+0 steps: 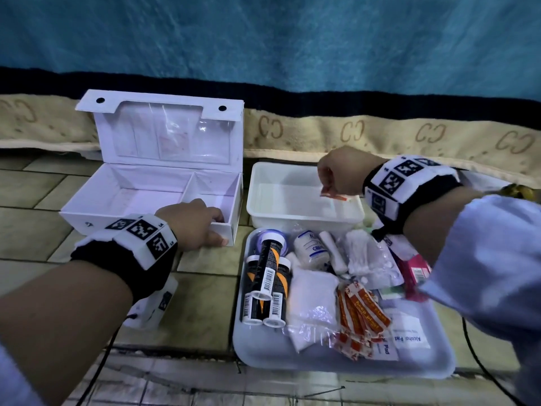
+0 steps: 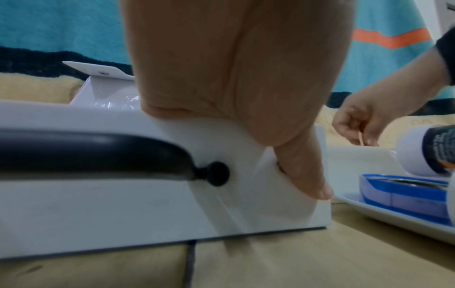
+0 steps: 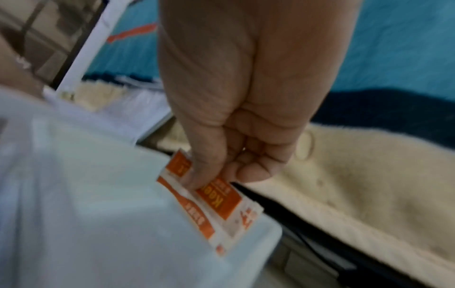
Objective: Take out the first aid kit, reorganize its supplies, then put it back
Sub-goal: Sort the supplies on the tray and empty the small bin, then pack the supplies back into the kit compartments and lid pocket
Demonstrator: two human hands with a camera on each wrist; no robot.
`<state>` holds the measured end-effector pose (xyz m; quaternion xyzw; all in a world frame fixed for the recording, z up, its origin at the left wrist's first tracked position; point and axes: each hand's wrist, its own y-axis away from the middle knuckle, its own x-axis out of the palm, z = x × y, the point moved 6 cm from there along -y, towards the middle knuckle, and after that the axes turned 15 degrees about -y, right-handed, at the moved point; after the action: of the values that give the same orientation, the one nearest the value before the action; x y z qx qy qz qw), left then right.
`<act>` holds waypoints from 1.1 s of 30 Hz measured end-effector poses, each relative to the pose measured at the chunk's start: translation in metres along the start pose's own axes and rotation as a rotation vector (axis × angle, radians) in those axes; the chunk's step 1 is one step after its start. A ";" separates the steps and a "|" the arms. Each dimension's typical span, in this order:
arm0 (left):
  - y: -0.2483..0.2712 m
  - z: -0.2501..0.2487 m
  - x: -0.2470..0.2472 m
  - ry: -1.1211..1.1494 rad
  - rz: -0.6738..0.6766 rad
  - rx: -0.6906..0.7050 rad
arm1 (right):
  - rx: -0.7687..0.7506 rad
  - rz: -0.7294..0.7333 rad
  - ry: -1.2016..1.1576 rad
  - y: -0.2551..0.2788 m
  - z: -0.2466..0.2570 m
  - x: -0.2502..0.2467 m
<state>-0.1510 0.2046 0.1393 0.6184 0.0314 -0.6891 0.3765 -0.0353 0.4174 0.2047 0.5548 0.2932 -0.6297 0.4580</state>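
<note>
Over a white tub (image 1: pixel 304 213), the right hand (image 1: pixel 339 175) pinches an orange plaster packet (image 3: pixel 211 204) in its fingers (image 3: pixel 194 175), while the left hand (image 1: pixel 190 224) grips the open first aid box (image 1: pixel 146 197).

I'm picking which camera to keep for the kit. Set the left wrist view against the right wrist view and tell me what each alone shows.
Only the left wrist view: the left hand gripping the white box at its front corner, thumb on the front wall, the box's dark handle, the tray and a blue tin.

Only the right wrist view: the orange print on the plaster strips pinched over the white bin.

Both: the right hand, the blue cloth and the beige blanket.
</note>
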 end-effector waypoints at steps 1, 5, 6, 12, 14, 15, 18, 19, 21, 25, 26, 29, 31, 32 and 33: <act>0.000 0.000 0.001 -0.001 -0.003 0.001 | -0.005 -0.070 -0.031 0.008 0.003 -0.014; -0.002 0.000 0.000 -0.005 -0.023 0.003 | 0.022 -0.219 -0.253 0.056 0.003 -0.049; -0.002 0.000 0.000 -0.004 -0.025 0.000 | 0.047 -0.201 -0.347 0.073 0.000 -0.049; -0.002 0.000 0.001 0.006 -0.025 0.000 | 0.233 0.064 -0.616 0.150 -0.024 0.014; -0.001 0.000 0.000 0.008 -0.021 0.000 | 0.274 0.091 -0.608 0.159 -0.029 0.041; -0.001 0.000 0.000 0.012 -0.017 0.000 | 0.272 0.091 -0.578 0.160 -0.030 0.051; -0.001 0.000 0.001 0.019 0.001 0.003 | 0.275 0.015 -0.528 0.160 -0.033 0.068; -0.001 0.000 0.001 0.016 0.002 -0.001 | 0.279 -0.021 -0.502 0.159 -0.033 0.068; 0.001 0.000 0.000 0.009 -0.010 -0.020 | 0.284 -0.067 -0.434 0.158 -0.030 0.063; 0.003 0.001 -0.002 -0.009 -0.040 -0.064 | 0.236 -0.084 -0.435 0.158 -0.013 0.045; 0.004 0.001 -0.002 0.011 -0.065 -0.069 | 0.205 -0.084 -0.463 0.157 -0.005 0.041; 0.011 0.007 -0.008 0.243 -0.206 -0.070 | 0.077 -0.100 -0.551 0.151 0.032 0.030; 0.022 0.009 -0.016 0.371 -0.360 -0.053 | -0.027 -0.095 -0.578 0.139 0.059 0.030; 0.030 0.008 -0.021 0.392 -0.468 -0.039 | -0.071 -0.073 -0.573 0.132 0.072 0.034; 0.040 0.006 -0.027 0.416 -0.583 -0.019 | -0.106 -0.036 -0.559 0.125 0.083 0.038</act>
<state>-0.1353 0.1862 0.1813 0.7070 0.2888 -0.6266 0.1554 0.0435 0.2841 0.2029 0.3296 0.1980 -0.7499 0.5383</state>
